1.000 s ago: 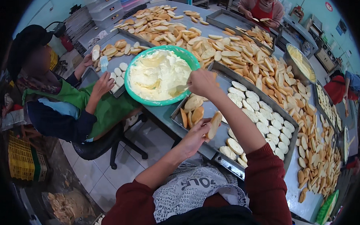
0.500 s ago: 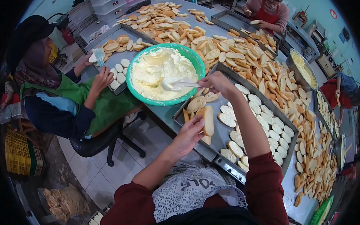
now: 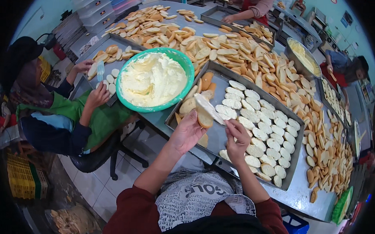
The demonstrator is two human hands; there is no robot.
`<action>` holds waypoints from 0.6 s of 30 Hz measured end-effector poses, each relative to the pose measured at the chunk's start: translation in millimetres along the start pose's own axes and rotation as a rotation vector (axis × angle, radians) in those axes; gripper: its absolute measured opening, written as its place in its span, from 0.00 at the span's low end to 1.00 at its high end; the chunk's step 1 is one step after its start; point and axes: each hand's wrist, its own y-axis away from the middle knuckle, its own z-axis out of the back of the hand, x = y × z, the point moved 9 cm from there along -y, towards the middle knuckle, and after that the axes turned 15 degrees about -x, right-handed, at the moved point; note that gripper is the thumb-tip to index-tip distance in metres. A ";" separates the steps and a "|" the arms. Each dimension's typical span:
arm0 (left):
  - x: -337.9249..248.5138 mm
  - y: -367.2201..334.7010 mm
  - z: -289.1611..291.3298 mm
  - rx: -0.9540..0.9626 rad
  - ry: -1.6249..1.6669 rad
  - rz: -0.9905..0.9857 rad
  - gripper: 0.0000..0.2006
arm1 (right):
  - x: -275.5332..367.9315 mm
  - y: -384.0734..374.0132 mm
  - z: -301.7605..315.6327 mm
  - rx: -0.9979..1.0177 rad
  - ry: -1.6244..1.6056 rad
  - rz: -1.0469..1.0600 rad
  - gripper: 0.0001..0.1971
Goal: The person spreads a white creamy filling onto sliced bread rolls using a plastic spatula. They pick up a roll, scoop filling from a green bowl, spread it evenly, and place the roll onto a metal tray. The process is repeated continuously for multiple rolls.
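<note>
Over the near-left part of a metal tray (image 3: 291,187), my left hand (image 3: 183,135) is closed on an oval bread slice (image 3: 205,119). My right hand (image 3: 237,144) grips a spatula (image 3: 209,109), whose cream-coated blade lies against the upper part of the slice. Inside the tray, rows of bread slices coated with pale cream (image 3: 273,143) fill the right side, and several plain slices (image 3: 188,104) sit at its left end, partly hidden by my left hand. A green basin (image 3: 189,71) of pale yellow cream (image 3: 155,81) stands just left of the tray.
Plain bread slices (image 3: 239,57) are heaped across the table behind the tray. To the left, a person in a green apron (image 3: 100,128) holds a light blue spreader (image 3: 100,70) over another tray. Other people stand at the far side and right, near a metal bowl of cream (image 3: 303,57).
My right hand has brought the spatula from the basin rightward and nearer, onto the slice in my left hand. The view has shifted, and more of the coated slices show.
</note>
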 end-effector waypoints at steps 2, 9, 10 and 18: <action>9.6 -2.5 -6.8 0.007 0.014 0.049 0.18 | 4.2 4.4 4.1 -0.029 0.049 0.073 0.19; 16.7 -4.0 -17.9 0.029 0.055 0.122 0.19 | 15.7 3.5 37.5 -0.043 0.212 0.331 0.24; 16.1 -3.5 -18.6 0.015 0.029 0.119 0.20 | 18.6 1.9 42.5 -0.028 0.248 0.384 0.24; 7.8 -8.7 -28.7 0.037 -0.059 -0.029 0.21 | 43.3 -8.1 87.9 -0.110 0.367 0.326 0.21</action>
